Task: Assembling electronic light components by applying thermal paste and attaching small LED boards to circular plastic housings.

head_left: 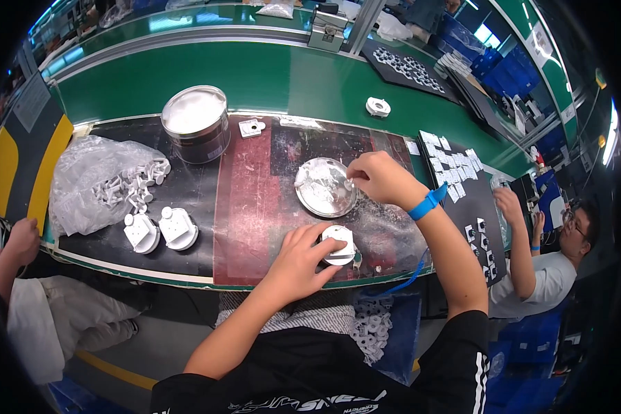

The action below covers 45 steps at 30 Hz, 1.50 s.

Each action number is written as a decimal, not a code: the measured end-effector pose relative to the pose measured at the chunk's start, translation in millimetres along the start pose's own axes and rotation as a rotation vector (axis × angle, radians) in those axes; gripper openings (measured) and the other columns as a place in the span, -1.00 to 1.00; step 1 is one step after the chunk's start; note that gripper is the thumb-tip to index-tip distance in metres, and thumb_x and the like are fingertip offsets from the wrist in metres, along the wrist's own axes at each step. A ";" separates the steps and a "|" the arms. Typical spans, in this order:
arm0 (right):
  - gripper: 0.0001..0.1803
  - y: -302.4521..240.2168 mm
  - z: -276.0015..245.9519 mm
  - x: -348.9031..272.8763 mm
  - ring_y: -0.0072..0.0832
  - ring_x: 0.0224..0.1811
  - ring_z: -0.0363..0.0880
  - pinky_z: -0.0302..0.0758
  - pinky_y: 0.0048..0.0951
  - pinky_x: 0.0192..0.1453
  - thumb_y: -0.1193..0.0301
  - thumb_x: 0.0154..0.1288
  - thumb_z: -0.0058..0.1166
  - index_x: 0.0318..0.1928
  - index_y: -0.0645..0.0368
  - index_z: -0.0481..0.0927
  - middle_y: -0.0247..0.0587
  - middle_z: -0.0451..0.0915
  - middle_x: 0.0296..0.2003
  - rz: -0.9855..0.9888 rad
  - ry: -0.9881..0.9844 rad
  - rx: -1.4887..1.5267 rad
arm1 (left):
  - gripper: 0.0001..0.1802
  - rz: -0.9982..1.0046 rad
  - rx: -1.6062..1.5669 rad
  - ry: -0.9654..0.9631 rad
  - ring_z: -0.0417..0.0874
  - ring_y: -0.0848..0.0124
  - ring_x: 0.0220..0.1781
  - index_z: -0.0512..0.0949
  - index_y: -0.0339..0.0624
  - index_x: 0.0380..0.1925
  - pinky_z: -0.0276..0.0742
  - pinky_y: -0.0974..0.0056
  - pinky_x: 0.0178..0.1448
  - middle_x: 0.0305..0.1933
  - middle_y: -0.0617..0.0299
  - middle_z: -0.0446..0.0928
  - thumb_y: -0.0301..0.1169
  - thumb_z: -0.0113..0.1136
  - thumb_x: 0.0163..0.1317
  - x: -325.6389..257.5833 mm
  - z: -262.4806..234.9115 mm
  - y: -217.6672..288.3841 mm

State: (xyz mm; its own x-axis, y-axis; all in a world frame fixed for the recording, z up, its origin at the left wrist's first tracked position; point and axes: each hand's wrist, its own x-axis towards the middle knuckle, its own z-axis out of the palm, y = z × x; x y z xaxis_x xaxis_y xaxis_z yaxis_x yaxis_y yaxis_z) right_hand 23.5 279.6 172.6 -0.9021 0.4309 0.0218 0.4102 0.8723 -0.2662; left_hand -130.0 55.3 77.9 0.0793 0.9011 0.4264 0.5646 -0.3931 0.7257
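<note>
My left hand [290,262] grips a round white plastic housing [338,257] on the work mat near the front edge, fingers across its top and thumb at its near side. Just beyond it lies a shallow round dish [309,205] smeared with a whitish, shiny substance. At the dish's right rim my right hand [385,178] is pinched on a small white piece, mostly hidden by the fingertips. A blue band [428,204] circles my right wrist. Two similar white housings [178,231] stand to the left, beside a clear plastic bag [76,183] with several white plastic pins [127,188].
A large metal can [199,141] stands at the mat's far side, near a flat white part [251,128]. Another white part [377,107] sits on the green belt [269,76]. Dark boards [455,210] with small parts lie right. People work at both sides.
</note>
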 end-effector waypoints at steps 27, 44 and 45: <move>-0.80 -168.2 90.6 -74.2 -0.54 -0.28 0.65 0.60 -0.53 -0.27 0.58 0.46 0.24 -0.01 0.19 0.51 -0.20 0.65 -0.15 0.249 0.784 1.892 | -0.67 -0.260 -0.666 0.510 0.61 0.34 0.12 0.69 -0.30 0.04 0.52 0.25 0.24 0.08 0.12 0.62 -0.35 0.43 0.36 -20.9 -1.1 35.2; -0.77 -152.4 100.5 -109.5 -0.52 -0.23 0.63 0.58 -0.52 -0.14 0.48 0.59 0.12 0.16 0.25 0.56 -0.21 0.66 -0.06 0.269 0.514 1.692 | -0.77 -0.131 -1.103 0.275 0.57 0.57 -0.06 0.69 -0.31 -0.02 0.55 0.42 -0.09 0.15 0.27 0.43 -0.35 0.23 0.55 -20.4 0.9 47.1; -0.76 -152.8 98.4 -111.1 -0.52 -0.24 0.63 0.58 -0.52 -0.16 0.48 0.59 0.12 0.17 0.26 0.56 -0.20 0.66 -0.08 0.298 0.461 1.695 | -0.76 -0.118 -1.088 0.278 0.57 0.58 -0.06 0.69 -0.31 -0.01 0.54 0.43 -0.08 0.15 0.27 0.43 -0.34 0.23 0.55 -21.0 2.2 47.1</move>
State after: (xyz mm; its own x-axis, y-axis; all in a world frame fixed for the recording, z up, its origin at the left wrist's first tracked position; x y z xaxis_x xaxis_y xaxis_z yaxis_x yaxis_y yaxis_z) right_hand 47.9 75.7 116.1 -0.6012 0.7978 -0.0450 -0.3052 -0.2813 -0.9098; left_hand -103.2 18.3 101.9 -0.1897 0.9243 0.3312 -0.4698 -0.3816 0.7960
